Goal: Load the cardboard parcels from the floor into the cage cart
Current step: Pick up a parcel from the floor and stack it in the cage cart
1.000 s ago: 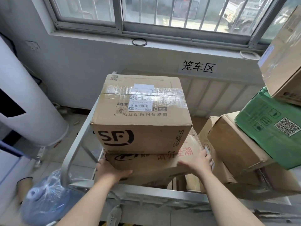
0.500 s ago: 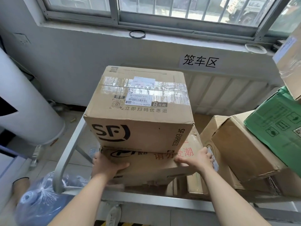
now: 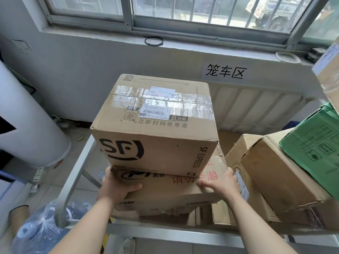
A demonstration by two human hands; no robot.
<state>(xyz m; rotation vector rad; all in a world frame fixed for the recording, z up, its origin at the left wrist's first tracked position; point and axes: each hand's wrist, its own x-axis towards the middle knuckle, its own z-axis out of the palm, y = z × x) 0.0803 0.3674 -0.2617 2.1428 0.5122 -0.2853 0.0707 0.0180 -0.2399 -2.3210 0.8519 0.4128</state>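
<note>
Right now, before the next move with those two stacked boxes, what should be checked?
1. Left hand grips bottom box: ok.
2. Right hand grips its other corner: ok.
3. Top box lies flat on it: ok.
4. Bottom box is past the cart rail: ok.
5. Bottom box is set down: cannot tell.
6. Right hand clears the neighbouring brown box: cannot tell.

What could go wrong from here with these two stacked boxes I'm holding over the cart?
The SF box only rests on the lower box, which alone is held; a tilt could slide it off.
The lower box looks creased along its bottom, so it might buckle.
The brown box sits close on the right; the stack could snag it.
</note>
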